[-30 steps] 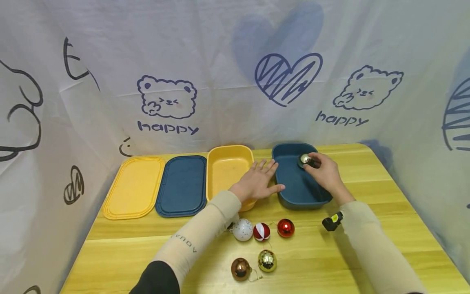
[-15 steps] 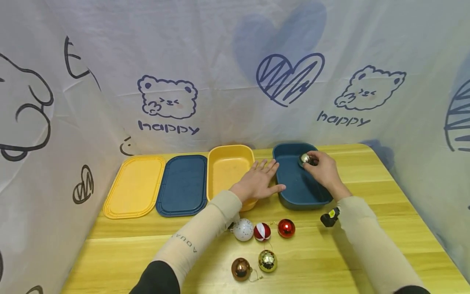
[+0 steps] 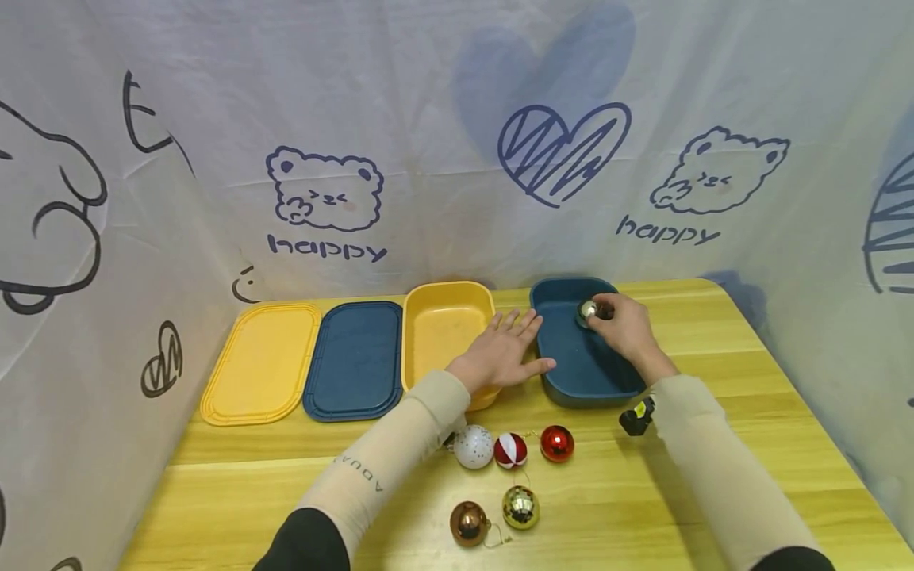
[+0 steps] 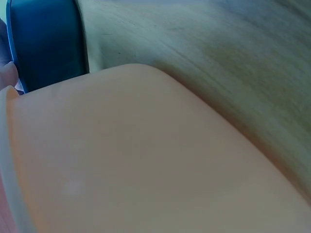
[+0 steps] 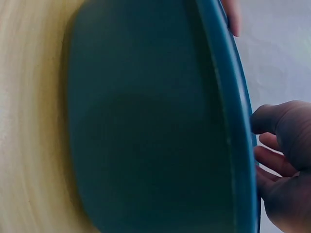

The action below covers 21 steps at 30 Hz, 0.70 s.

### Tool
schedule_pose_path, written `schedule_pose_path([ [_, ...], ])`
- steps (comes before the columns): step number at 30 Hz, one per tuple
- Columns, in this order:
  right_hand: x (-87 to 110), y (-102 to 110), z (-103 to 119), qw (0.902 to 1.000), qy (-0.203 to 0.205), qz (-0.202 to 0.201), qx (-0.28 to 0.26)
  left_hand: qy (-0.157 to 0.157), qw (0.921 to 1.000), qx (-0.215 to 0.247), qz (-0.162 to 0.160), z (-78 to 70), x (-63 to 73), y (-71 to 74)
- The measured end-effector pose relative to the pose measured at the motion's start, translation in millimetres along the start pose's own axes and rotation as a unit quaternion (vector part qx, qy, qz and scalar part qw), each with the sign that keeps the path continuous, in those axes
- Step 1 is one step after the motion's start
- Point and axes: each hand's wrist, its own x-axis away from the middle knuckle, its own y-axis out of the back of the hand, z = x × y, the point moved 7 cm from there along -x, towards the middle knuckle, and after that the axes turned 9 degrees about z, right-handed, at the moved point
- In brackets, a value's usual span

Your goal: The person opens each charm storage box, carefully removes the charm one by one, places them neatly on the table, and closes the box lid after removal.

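Note:
A shiny silvery Christmas ball (image 3: 587,312) is pinched between the thumb and fingers of my right hand (image 3: 628,327), inside the far right part of the blue box (image 3: 574,361). My left hand (image 3: 500,353) lies spread with straight fingers over the right side of the yellow box (image 3: 446,317); its fingertips touch or nearly touch the blue box's left rim. In the right wrist view, the blue box's outer wall (image 5: 146,126) hides the ball, and the right hand (image 5: 286,160) shows past the rim. The yellow box's wall (image 4: 146,145) fills most of the left wrist view.
In front of the boxes lie a white speckled ball (image 3: 474,446), a red-and-white ball (image 3: 510,450), a red ball (image 3: 557,443), a brown ball (image 3: 468,523) and a gold ball (image 3: 520,507). Left stand flat yellow (image 3: 263,363) and blue (image 3: 355,361) lids. A printed cloth (image 3: 443,198) hangs behind.
My right hand has shifted slightly left with the silvery ball, still inside the blue box. The left hand and the loose balls have stayed in place.

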Motion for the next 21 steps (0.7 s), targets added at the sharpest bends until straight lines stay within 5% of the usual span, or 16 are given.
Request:
schedule_pose_path([
  [21,-7.5,-18.1,-5.8,0.9992,0.010,0.022,-0.031,0.002,1.0000,0.005,-0.007,-1.5,1.4,0.2],
])
